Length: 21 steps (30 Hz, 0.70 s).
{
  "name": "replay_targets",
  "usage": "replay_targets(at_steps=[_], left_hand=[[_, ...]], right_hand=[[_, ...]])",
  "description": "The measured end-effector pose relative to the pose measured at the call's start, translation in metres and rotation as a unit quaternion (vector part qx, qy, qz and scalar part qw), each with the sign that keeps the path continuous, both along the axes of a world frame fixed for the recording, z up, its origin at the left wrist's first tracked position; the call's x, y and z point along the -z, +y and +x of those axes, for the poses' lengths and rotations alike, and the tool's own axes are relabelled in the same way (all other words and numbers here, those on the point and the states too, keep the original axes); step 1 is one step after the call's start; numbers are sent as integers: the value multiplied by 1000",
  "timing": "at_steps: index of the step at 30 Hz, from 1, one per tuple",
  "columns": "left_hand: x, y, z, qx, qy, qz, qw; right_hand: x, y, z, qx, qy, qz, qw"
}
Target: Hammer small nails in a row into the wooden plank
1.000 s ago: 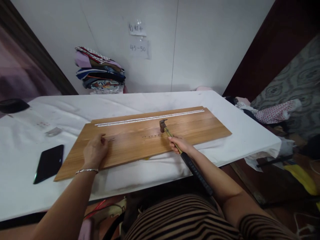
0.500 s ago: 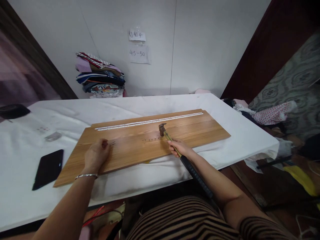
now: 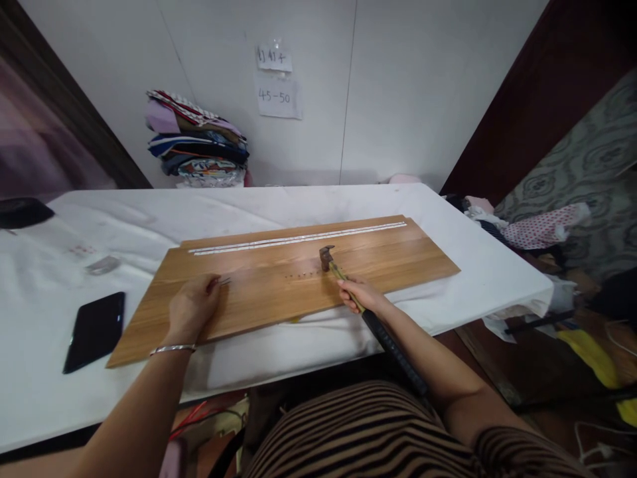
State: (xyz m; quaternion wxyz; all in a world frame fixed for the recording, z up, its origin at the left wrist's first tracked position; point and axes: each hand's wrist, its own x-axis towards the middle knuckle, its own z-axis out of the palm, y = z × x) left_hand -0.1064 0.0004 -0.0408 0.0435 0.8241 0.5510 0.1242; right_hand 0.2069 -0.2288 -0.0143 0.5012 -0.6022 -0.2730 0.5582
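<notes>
In the head view, the right hand (image 3: 361,293) is wrapped tight around the hammer (image 3: 334,268), choked up on the yellow part of the shaft, well ahead of the black handle. The hammer's long axis runs from the person's right hip forward and left, with its head down on the wooden plank (image 3: 398,255), just right of a short row of nail heads (image 3: 302,273). The row lies to the left of the hammer head, and the right hand is much the nearer. The left hand (image 3: 192,309) rests on the plank well apart to the left, fingers pinched on some thin nails (image 3: 223,281) (too small to count). A black phone (image 3: 94,330) lies on the white table (image 3: 472,265).
</notes>
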Motion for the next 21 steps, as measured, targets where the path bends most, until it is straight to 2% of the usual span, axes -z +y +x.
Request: replay_targets(at_steps=[5,11,21], left_hand=[[-2,-2,1,-7,0,-6,1000],[1,2,-2,16,-46,-3,999],[1,2,-5,-49,-101,-35,993]], right_hand=[[-3,-2,2,-1,-10,16,1000],[-4,-2,1,-10,-10,2,1000],[-4,2,0,-13,-4,2,1000]])
